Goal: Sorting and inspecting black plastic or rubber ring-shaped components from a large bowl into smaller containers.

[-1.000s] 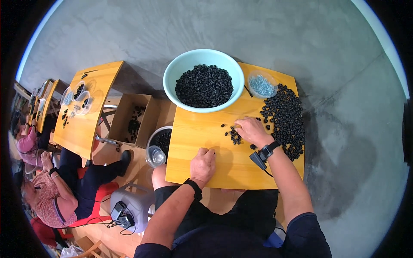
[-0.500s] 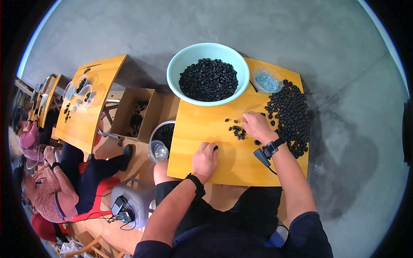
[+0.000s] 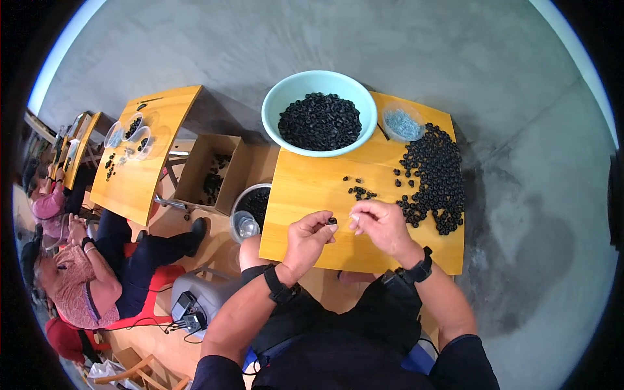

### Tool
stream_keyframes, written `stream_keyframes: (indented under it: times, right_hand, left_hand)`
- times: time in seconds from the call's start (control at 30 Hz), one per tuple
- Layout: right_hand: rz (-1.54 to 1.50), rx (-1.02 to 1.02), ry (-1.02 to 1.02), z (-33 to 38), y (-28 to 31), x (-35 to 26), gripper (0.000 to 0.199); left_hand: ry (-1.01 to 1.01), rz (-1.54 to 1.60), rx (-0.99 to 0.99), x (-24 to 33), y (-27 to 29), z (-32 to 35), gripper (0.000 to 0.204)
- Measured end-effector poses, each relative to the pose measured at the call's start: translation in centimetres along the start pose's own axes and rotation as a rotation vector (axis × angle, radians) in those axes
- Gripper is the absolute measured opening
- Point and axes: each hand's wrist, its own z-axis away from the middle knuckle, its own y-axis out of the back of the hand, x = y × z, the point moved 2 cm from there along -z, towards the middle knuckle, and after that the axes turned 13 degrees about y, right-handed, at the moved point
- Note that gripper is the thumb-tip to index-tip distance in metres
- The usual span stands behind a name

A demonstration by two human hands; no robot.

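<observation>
My left hand (image 3: 309, 235) pinches a small black ring (image 3: 332, 221) between thumb and fingertips, just above the near part of the wooden table (image 3: 305, 188). My right hand (image 3: 383, 224) is close beside it with its fingers pinched on something small and pale; I cannot tell what it is. A few loose black rings (image 3: 361, 192) lie just beyond my hands. A large heap of black rings (image 3: 434, 177) covers the table's right side. A pale green bowl (image 3: 275, 107) full of black rings stands at the far edge.
A small clear dish (image 3: 403, 123) of pale bits sits right of the bowl. Left of my table stand a bucket (image 3: 253, 207), a cardboard box (image 3: 209, 170) and a second wooden table (image 3: 143, 153) with cups. A seated person (image 3: 91, 273) is at the lower left.
My right hand drew back from the loose rings toward me, and my left hand lifted off the table. Both hands now meet in front of me, the left pinching a ring.
</observation>
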Motion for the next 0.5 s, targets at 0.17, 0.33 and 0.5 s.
stream_keyframes:
  times: [0.17,0.33,0.5]
  right_hand:
    - [0.028,-0.05,0.209,1.3,-2.1,-3.5,0.008]
    - [0.117,-0.079,0.371,2.0,-3.0,-5.1,0.01]
    - [0.209,-0.084,0.466,2.5,-3.4,-5.8,0.012]
  left_hand:
    - [-0.022,-0.001,-0.104,1.3,0.6,2.2,0.02]
    - [-0.078,-0.13,-0.215,1.8,0.8,3.6,0.017]
    - [-0.087,-0.182,-0.241,2.2,1.3,4.6,0.017]
